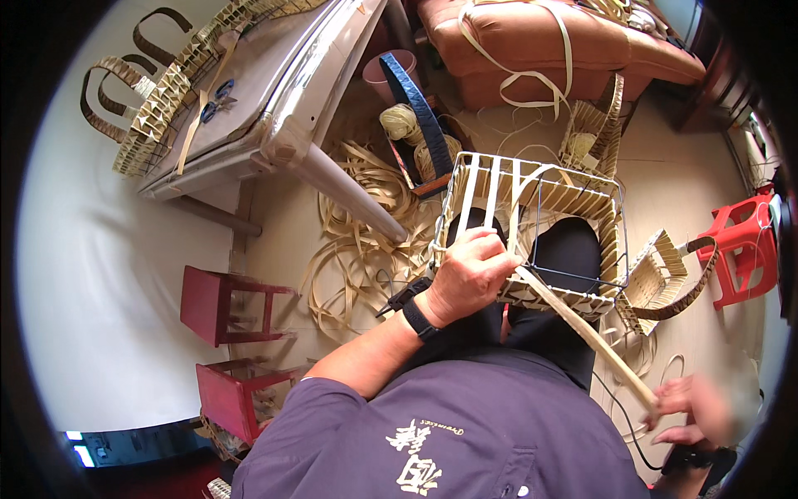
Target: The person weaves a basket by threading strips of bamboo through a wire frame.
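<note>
A rectangular basket (pixel 573 301) with a dark wire frame rests across my thighs, its walls wrapped in pale flat strips. Several strips cross its left part from far rim to near rim. My left hand (pixel 472 279) is closed at the near rim, pinching a pale weaving strip (pixel 600 344). From there the strip runs taut down to the right. At its other end my right hand (pixel 694 407), partly blurred, grips it between thumb and fingers. The left fingertips are partly hidden behind the knuckles.
Loose strips (pixel 366 183) lie heaped on the floor at left. A blue-handled basket (pixel 407 91) holds string balls. Smaller woven baskets (pixel 657 283) stand at right, near a red stool (pixel 744 249). A table (pixel 241 100) with scissors (pixel 218 100) stands at far left, an orange sofa (pixel 532 58) beyond.
</note>
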`<state>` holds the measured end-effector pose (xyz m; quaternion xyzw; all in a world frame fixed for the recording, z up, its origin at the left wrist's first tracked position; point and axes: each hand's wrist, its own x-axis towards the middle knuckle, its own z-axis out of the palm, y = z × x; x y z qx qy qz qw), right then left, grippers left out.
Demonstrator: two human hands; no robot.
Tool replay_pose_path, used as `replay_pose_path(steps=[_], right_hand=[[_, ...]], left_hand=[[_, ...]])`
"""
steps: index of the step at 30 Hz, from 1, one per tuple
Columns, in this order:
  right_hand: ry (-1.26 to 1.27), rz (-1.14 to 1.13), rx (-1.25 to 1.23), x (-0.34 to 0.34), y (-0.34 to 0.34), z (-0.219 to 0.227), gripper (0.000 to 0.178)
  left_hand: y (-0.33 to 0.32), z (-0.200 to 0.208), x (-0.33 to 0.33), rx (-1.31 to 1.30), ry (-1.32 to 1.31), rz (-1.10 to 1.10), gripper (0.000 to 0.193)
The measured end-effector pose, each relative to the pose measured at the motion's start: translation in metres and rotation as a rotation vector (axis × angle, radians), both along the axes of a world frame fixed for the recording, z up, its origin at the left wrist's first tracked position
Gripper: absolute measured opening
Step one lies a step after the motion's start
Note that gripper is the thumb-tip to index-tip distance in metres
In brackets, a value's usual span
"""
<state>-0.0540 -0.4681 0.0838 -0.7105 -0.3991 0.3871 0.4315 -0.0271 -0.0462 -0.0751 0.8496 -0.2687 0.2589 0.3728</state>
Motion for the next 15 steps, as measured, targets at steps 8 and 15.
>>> replay_pose_path(steps=[8,15], right_hand=[[-0.269,-0.212,-0.148,-0.008,0.003,-0.008,0.038],[-0.533,-0.38,-0.282,-0.018,0.007,-0.017,0.055]], left_hand=[[0.0,0.005,-0.001,-0.041,0.069,-0.003,0.015],[-0.003,0.007,0.002,-0.038,0.05,0.032,0.011]])
